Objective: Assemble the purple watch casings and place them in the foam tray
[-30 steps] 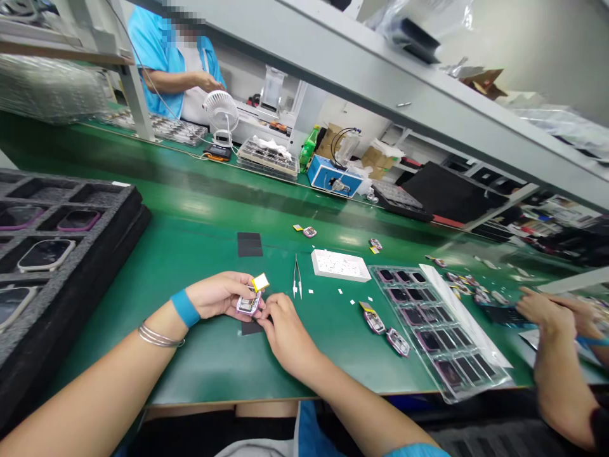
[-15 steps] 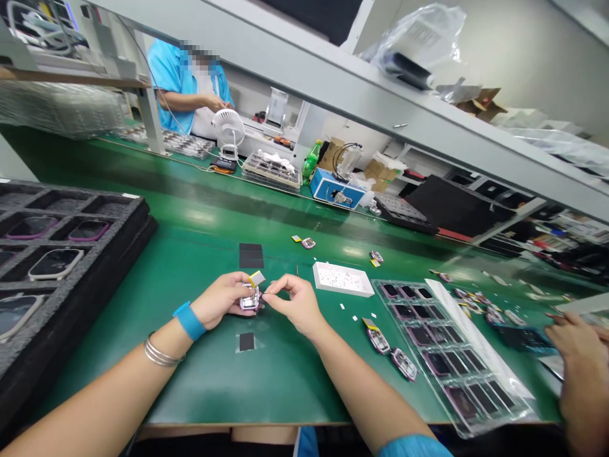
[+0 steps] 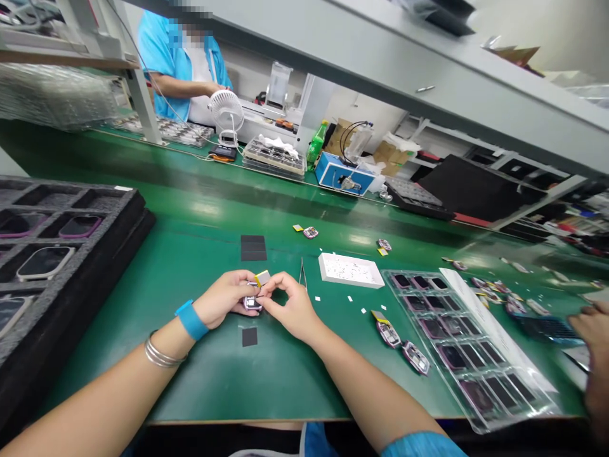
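Note:
My left hand (image 3: 221, 301) grips an opened smartwatch case (image 3: 252, 303) with a purplish rim. Its inner parts show, and a yellow-edged silver battery (image 3: 262, 278) sticks up from it. My right hand (image 3: 290, 304) is at the case's right side, thumb and forefinger pinched together at its edge. Whatever lies between those fingertips is too small to make out. Just beyond the right hand are metal tweezers (image 3: 302, 274), their lower end hidden behind the hand. On the mat below the case is a small black square (image 3: 250, 337); a larger black sheet (image 3: 254, 247) lies above.
A white box (image 3: 351, 271) of tiny pieces stands right of centre. Opened watch cases (image 3: 388, 332) lie near a clear tray (image 3: 469, 346) of screens. At left is a foam tray (image 3: 107, 206) of watches. One co-worker's hand (image 3: 592, 327) is at right; another person (image 3: 183, 76) works behind.
The view has shifted slightly, so the bench items sit farther right and higher. My right fingers have closed in nearer to the watch case. The co-worker's hand at right has moved toward the frame edge.

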`<move>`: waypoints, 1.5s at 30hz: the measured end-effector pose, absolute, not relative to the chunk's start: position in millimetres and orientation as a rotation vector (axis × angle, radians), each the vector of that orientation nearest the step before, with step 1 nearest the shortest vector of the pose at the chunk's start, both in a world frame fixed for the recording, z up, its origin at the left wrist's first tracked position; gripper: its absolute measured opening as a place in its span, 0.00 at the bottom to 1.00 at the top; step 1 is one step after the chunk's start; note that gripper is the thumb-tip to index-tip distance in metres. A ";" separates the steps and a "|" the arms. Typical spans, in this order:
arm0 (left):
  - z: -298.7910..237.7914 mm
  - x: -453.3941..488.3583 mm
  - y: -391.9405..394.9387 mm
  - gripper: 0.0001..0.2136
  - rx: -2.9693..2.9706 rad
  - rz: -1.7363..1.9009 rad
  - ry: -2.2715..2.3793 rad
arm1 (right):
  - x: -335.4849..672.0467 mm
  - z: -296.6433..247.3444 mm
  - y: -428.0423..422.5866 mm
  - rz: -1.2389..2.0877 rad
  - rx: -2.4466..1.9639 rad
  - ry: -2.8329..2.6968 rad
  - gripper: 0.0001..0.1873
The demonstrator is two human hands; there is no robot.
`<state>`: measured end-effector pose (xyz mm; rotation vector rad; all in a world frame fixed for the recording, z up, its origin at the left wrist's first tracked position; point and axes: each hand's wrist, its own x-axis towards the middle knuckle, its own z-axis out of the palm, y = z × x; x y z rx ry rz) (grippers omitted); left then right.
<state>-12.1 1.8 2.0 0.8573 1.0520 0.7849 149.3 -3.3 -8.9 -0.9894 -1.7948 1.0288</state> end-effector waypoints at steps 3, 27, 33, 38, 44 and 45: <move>1.9 -11.7 1.7 0.12 0.847 0.783 1.043 | 149.6 -11.4 -3.9 1.004 -0.992 -1.831 0.08; -0.2 -6.8 -4.5 0.16 0.861 0.732 0.920 | 154.6 -11.7 -3.3 0.792 -1.160 -1.646 0.03; -1.2 -3.1 -4.6 0.10 0.775 0.782 1.008 | 152.0 -13.3 -6.3 0.494 -1.058 -1.879 0.04; -1.1 -9.7 -1.6 0.16 0.542 0.863 0.838 | 156.3 -12.2 -8.4 0.139 -0.954 -2.264 0.12; -1.4 -12.8 -2.1 0.15 0.655 0.878 0.829 | 158.2 -17.0 -4.8 0.454 -0.979 -2.048 0.07; -1.3 -12.8 -2.4 0.17 0.692 0.876 0.816 | 158.7 -18.4 -3.1 0.618 -1.003 -1.941 0.10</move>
